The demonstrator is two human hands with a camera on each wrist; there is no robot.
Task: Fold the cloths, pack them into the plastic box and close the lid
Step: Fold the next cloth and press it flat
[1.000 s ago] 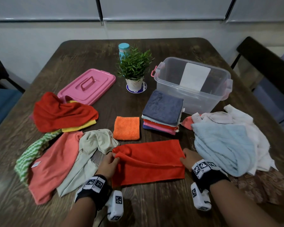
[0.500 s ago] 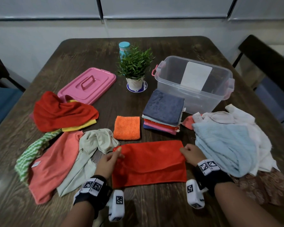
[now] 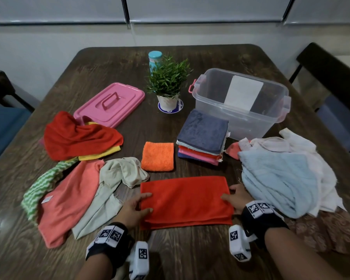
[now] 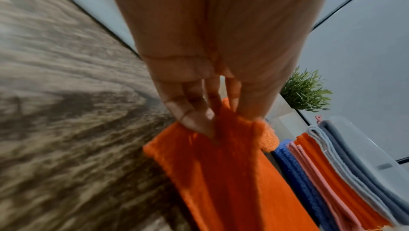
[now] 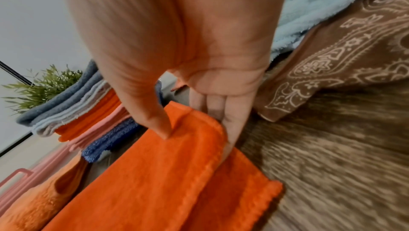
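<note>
Left hand (image 3: pixel 134 209) and right hand (image 3: pixel 236 199) each pinch an end of red cloth (image 3: pixel 185 202); fingertips tucked under, hidden

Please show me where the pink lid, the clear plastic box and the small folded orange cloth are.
pink lid (image 3: pixel 109 104): head view, on its top face beside the handle.
clear plastic box (image 3: pixel 241 120): head view, on its near wall.
small folded orange cloth (image 3: pixel 157 156): head view, on its middle.
</note>
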